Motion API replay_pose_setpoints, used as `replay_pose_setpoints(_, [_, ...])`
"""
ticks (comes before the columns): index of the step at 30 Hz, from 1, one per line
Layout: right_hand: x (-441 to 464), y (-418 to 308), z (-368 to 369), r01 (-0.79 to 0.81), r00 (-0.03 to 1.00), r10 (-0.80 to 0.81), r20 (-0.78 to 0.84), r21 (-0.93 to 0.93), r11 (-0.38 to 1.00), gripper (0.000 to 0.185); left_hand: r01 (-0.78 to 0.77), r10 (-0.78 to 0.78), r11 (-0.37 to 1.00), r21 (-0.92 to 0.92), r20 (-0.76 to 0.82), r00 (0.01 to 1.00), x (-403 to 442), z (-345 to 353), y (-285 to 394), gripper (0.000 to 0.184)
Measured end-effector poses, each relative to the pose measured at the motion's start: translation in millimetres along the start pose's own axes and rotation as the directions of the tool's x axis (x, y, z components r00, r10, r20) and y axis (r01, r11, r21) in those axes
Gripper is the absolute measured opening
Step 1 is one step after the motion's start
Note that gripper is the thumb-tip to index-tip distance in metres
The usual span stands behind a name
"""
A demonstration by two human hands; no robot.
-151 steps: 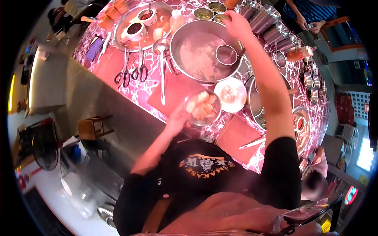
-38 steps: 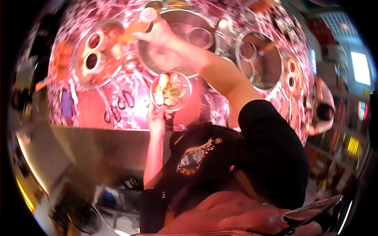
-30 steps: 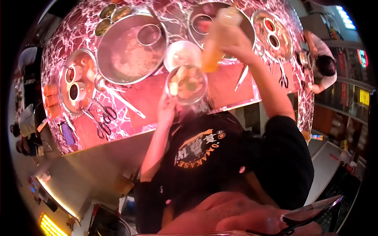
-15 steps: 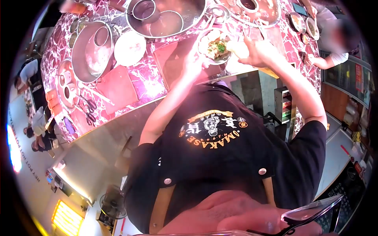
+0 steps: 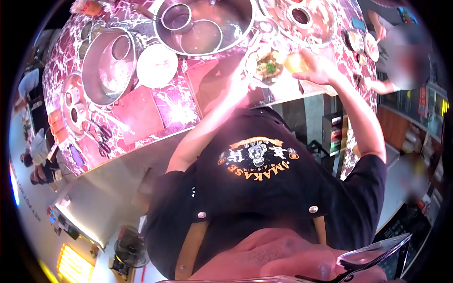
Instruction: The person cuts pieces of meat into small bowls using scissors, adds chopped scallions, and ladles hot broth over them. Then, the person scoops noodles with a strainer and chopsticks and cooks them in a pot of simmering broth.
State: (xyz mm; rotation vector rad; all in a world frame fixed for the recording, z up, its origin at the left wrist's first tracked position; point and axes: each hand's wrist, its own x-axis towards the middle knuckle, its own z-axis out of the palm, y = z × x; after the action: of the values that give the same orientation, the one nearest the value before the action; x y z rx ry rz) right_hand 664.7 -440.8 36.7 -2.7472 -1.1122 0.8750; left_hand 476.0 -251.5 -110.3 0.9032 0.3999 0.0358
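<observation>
The right hand (image 5: 318, 68) holds a bottle (image 5: 295, 62), foreshortened lengthwise, beside the upward-facing bowl (image 5: 267, 65).

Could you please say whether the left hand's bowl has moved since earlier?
Yes, the bowl has moved rightward, from the white plate's left side to its right.

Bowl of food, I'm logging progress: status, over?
Left hand holding the bowl. Right hand holding an amber bottle beside it. Greens atop the food; nothing seen covering them.

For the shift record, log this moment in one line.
left hand: holding bowl | right hand: holding bottle beside bowl | green garnish: atop food in bowl
</observation>
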Motion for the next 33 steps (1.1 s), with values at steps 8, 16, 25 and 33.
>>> replay_pose_setpoints(8, [134.7,8.6,-53.9,0.393,0.808,-0.101,-0.581,0.402,0.827,0.08,0.021,-0.02,0.999,0.032,-0.052,0.998,-13.6,-5.8,6.4,0.06])
replay_pose_setpoints(16, [316.8,-22.2,-96.6,0.573,0.761,-0.323,-0.563,0.348,0.742,0.074,0.158,-0.087,0.977,0.145,-0.408,0.909,-16.1,31.4,-20.4,0.066])
replay_pose_setpoints(25, [389.4,-26.9,-101.7,0.628,0.773,-0.463,-0.434,0.417,0.657,0.069,0.055,-0.027,0.998,0.039,-0.513,0.858,48.4,82.3,-0.7,0.063])
replay_pose_setpoints(33, [325.4,134.9,-82.6,0.69,0.697,-0.131,-0.705,0.609,0.39,0.065,-0.137,0.081,0.983,-0.12,-0.387,0.918,181.5,96.3,19.8,0.061])
